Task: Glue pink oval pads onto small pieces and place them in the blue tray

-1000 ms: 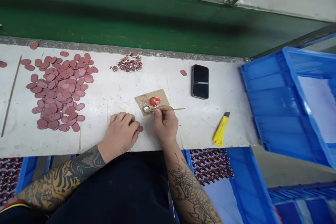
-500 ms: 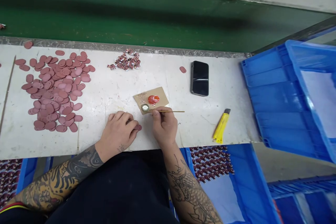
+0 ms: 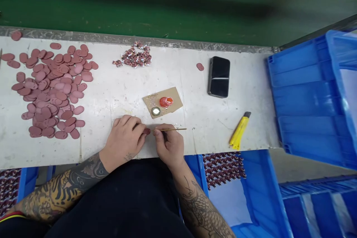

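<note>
Between the thumb and fingers of my left hand point(image 3: 125, 137) is a small reddish-brown oval piece point(image 3: 146, 131), its right end showing. My right hand point(image 3: 170, 144) pinches a thin wooden stick point(image 3: 178, 129), with its tip close to that piece; I cannot tell whether they touch. Just beyond the hands lies a cardboard scrap point(image 3: 174, 98). On it are a red-orange glossy blob or small pot point(image 3: 166, 101), a small round cap with whitish contents point(image 3: 156, 111), and tiny beads or specks point(image 3: 152, 99).
At left spreads a pile of flat reddish ovals point(image 3: 55, 93). Small brown-and-white pieces point(image 3: 136, 56) are heaped at the back. To the right lie a single oval point(image 3: 200, 67), a black phone point(image 3: 219, 77) and a yellow utility knife point(image 3: 239, 132). Blue crates point(image 3: 306, 89) stand right and below.
My right hand has brought the stick from the round cap on the cardboard down toward the piece in my left hand. The view has shifted slightly.
</note>
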The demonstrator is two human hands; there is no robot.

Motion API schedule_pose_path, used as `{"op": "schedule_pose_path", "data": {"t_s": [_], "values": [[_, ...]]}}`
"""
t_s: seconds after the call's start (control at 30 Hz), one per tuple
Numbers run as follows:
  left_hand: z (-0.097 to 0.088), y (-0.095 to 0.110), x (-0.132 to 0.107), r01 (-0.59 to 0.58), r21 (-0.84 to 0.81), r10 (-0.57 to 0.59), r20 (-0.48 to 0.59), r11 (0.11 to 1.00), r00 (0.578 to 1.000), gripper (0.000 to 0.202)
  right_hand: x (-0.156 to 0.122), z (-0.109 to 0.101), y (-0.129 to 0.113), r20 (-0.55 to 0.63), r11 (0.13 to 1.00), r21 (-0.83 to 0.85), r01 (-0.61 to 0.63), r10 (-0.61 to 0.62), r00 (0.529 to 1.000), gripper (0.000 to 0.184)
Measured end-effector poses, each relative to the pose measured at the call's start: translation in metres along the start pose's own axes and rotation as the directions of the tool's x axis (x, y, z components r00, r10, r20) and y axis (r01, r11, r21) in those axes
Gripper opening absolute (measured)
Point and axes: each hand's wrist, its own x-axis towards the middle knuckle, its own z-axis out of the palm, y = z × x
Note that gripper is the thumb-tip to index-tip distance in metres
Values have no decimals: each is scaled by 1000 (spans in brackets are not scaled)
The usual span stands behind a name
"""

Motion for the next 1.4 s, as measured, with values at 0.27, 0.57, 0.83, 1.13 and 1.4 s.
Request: {"op": "schedule_pose_path", "data": {"t_s": [0.27,0.57,0.83,1.13,1.4], "values": [[1,0,0,1,11,-1,-2,1000,1000,10,1,0,0,42,1000,-13,26,-25,999,6],[1,1,0,8,13,-8,-1,1000,1000,10,0,4,-1,76,996,-54,66,-62,995,9],[0,0,0,14,3,-14,-27,1000,1000,14,12,-4,12,-136,942,254,-221,261,956,9],[1,-3,-2,17,-6,-17,-41,1000,999,11,49,9,22,-190,978,26,-206,207,960,11],[0,-2,0,1,0,-1,-24,1000,1000,12,48,11,22,-166,985,-110,-131,111,980,14]]}}
